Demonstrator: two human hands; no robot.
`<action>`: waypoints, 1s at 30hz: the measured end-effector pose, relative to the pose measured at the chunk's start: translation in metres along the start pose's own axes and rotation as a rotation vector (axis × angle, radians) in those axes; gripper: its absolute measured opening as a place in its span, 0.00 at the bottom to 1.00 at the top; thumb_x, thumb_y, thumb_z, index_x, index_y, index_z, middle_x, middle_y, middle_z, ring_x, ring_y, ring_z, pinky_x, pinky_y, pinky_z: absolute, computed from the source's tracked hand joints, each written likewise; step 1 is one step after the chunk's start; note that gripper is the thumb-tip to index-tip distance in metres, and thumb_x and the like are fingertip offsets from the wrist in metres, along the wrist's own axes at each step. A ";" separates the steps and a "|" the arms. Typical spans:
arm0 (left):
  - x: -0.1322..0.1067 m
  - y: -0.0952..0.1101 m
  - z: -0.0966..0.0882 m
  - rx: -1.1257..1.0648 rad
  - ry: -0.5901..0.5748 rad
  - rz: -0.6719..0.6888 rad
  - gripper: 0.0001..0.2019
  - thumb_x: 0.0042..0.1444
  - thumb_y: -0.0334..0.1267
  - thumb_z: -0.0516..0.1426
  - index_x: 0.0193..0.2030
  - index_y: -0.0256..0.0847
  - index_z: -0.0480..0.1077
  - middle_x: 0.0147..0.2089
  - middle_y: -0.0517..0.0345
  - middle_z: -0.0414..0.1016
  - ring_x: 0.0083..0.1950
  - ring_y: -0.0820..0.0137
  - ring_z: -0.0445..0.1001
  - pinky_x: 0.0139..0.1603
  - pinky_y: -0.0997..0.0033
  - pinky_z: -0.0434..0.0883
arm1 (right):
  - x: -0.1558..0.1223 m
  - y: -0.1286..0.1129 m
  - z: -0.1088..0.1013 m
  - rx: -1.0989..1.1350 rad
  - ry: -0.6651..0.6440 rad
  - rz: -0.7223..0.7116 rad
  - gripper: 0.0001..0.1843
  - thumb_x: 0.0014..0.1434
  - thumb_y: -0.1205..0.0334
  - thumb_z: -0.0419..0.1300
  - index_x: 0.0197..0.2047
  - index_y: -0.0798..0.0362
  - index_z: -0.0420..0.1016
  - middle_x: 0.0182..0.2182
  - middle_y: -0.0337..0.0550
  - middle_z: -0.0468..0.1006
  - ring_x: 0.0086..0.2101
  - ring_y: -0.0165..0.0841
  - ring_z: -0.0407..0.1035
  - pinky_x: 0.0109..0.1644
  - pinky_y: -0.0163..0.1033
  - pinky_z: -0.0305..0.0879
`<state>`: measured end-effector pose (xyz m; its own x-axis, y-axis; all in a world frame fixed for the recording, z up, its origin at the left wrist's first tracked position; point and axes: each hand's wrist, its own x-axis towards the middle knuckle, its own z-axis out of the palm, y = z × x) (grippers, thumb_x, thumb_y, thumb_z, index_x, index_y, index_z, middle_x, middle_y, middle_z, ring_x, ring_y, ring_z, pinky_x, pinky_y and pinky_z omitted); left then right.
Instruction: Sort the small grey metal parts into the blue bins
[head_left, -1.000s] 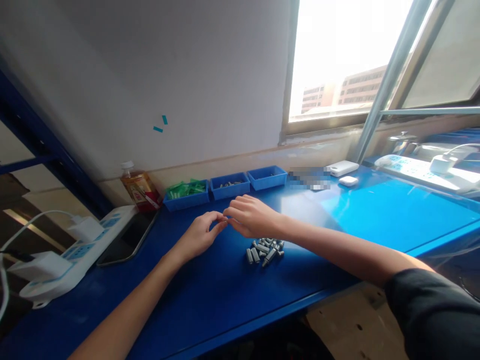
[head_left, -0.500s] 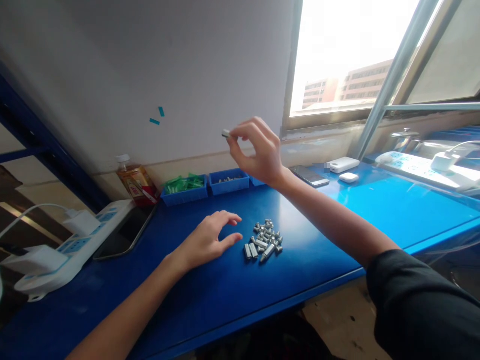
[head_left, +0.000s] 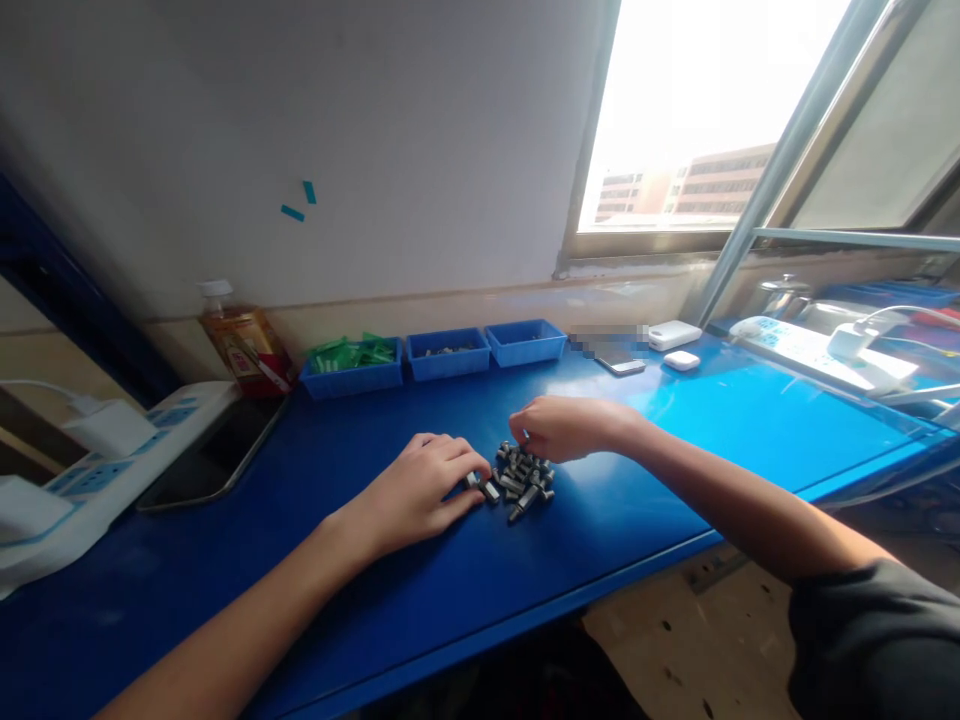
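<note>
The left hand [head_left: 426, 490] pinches a metal spacer [head_left: 471, 481]. The right hand [head_left: 568, 426] touches a metal-parts pile [head_left: 517, 476], its grip unclear.

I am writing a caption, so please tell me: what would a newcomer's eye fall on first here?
Probably the bright window at upper right. Next, the pile of metal parts on the blue tabletop, with the left hand holding a metal piece at its left edge and the right hand at its far side. Behind stand three blue bins in a row, the leftmost holding green pieces.
</note>
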<state>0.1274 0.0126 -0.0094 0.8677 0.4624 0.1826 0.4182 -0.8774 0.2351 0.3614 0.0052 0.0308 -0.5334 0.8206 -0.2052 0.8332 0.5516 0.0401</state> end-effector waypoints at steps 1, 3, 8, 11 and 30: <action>0.001 -0.001 0.000 -0.003 0.007 -0.007 0.10 0.61 0.40 0.54 0.49 0.46 0.68 0.47 0.57 0.74 0.50 0.65 0.70 0.53 0.62 0.61 | 0.001 0.001 0.004 0.009 0.019 -0.018 0.10 0.54 0.70 0.53 0.37 0.52 0.74 0.30 0.43 0.77 0.32 0.33 0.69 0.28 0.34 0.51; 0.002 -0.003 0.001 -0.004 0.022 -0.028 0.12 0.61 0.40 0.54 0.51 0.46 0.67 0.48 0.56 0.74 0.51 0.64 0.70 0.52 0.62 0.61 | 0.002 0.002 0.006 0.037 0.077 -0.059 0.10 0.51 0.73 0.53 0.32 0.52 0.73 0.28 0.41 0.76 0.30 0.32 0.68 0.28 0.33 0.51; 0.002 -0.007 0.002 -0.005 0.043 -0.091 0.15 0.61 0.41 0.55 0.54 0.45 0.65 0.48 0.55 0.73 0.50 0.63 0.70 0.52 0.61 0.63 | -0.007 -0.004 -0.018 0.178 0.469 -0.245 0.07 0.52 0.74 0.55 0.30 0.53 0.71 0.27 0.38 0.75 0.27 0.27 0.66 0.31 0.32 0.59; 0.003 -0.008 0.003 0.004 0.037 -0.103 0.15 0.61 0.41 0.54 0.54 0.45 0.65 0.49 0.55 0.72 0.51 0.63 0.69 0.54 0.60 0.62 | -0.013 -0.001 -0.042 0.193 1.034 -0.321 0.06 0.59 0.69 0.53 0.35 0.53 0.72 0.32 0.41 0.75 0.32 0.29 0.68 0.37 0.35 0.64; 0.000 -0.012 0.010 0.140 0.042 -0.123 0.14 0.65 0.36 0.46 0.54 0.42 0.63 0.52 0.51 0.70 0.52 0.62 0.67 0.51 0.59 0.64 | 0.004 -0.014 0.035 0.328 0.571 -0.285 0.40 0.54 0.39 0.59 0.62 0.55 0.60 0.53 0.55 0.68 0.54 0.45 0.61 0.57 0.50 0.59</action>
<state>0.1253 0.0221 -0.0215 0.7970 0.5694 0.2014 0.5561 -0.8220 0.1231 0.3528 -0.0045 -0.0047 -0.6550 0.6508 0.3838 0.6030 0.7564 -0.2536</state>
